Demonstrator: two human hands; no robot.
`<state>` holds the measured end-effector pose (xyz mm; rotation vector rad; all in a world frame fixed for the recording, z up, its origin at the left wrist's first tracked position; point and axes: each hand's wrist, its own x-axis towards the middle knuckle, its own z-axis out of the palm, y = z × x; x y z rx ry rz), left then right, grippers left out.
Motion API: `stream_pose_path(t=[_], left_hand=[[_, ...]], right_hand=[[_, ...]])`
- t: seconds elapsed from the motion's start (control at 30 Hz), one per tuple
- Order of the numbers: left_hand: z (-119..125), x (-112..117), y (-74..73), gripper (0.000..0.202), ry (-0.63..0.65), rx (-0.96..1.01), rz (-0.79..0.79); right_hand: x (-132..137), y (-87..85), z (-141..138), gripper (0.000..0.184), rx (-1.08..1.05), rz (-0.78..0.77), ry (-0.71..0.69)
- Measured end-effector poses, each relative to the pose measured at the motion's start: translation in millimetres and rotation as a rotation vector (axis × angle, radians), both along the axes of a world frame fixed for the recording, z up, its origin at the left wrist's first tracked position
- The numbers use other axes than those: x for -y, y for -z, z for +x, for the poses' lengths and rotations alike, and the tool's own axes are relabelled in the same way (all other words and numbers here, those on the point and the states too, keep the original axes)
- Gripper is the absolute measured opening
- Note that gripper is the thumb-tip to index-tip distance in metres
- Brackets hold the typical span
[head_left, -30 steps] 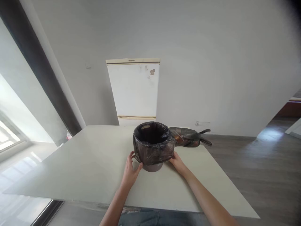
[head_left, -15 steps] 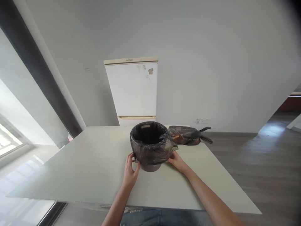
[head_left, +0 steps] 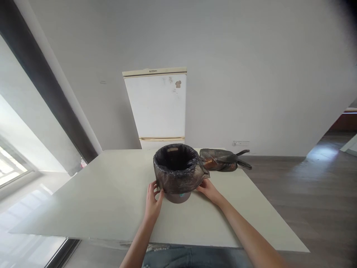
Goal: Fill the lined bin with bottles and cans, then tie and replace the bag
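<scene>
Two bare hands noted at one bin (head_left: pixel 178 198), which stands upright on the pale table (head_left: pixel 111 197), near the person's side of the fridge (head_left: pixel 158 108). Dark liner (head_left: pixel 181 181) is fitted: mouth open, edge turned down over the rim, covering all but the bin's lower part. Left hand (head_left: pixel 152 201) has thumb and fingertips at the liner's lower left edge; right hand (head_left: pixel 209 190) reaches under its right edge, fingertips hidden. Whether either hand pinches the plastic or only rests against it cannot be told. Tied bag (head_left: pixel 220 160) lies on its side behind and to the right, knotted ends pointing right. Assessment: lining appears largely done; outstanding, in my judgement, is the skirt, which flares loose at right and hangs unevenly around the bin
</scene>
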<state>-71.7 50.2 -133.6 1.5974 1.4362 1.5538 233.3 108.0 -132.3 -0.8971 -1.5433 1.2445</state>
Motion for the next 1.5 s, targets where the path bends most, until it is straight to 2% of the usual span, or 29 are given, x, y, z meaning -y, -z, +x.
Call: stream_pose_path(t=[0.13,0.43,0.63,0.77,0.87,1.07,1.2,1.23,1.3,1.4,1.5], left_hand=[[-0.3,-0.2,1.6,0.042,0.051,0.022,-0.037],[-1.3,-1.1,0.5,0.042,0.068,-0.007,-0.074],[-3.7,-4.7,6.7,0.043,0.038,-0.024,-0.076],[-5.5,-7.8,10.1,0.044,-0.018,-0.018,-0.072],[-5.8,-7.5,9.1,0.045,0.000,-0.004,-0.069],[-8.0,-5.3,6.9,0.048,0.008,0.014,-0.068],[-9.5,-8.5,10.9,0.047,-0.015,0.013,-0.089],[-9.3,-9.2,11.7,0.046,-0.022,0.016,-0.094],[-8.4,-9.6,11.8,0.044,-0.029,0.037,-0.098],[-7.2,-6.1,7.9,0.042,-0.101,0.059,-0.068],[-7.0,0.5,1.4,0.038,-0.231,0.042,0.033]], right_hand=[[1.1,0.1,-0.9,0.062,-0.034,0.003,0.006],[1.9,-1.3,-1.5,0.060,-0.001,0.026,-0.030],[4.2,-3.9,0.1,0.055,0.004,0.038,-0.084],[4.4,-4.1,0.2,0.055,0.088,0.063,-0.118],[4.6,-6.1,0.9,0.053,0.121,0.086,-0.139],[8.9,-13.0,4.2,0.057,0.230,0.196,-0.285],[8.7,-10.6,2.8,0.061,0.263,0.222,-0.276],[7.5,-8.7,1.5,0.059,0.259,0.223,-0.255],[3.7,-4.0,-0.6,0.051,0.263,0.222,-0.120],[-4.3,2.8,3.6,0.038,0.291,0.206,0.230],[-10.8,3.5,24.8,0.041,0.314,0.188,0.573]])
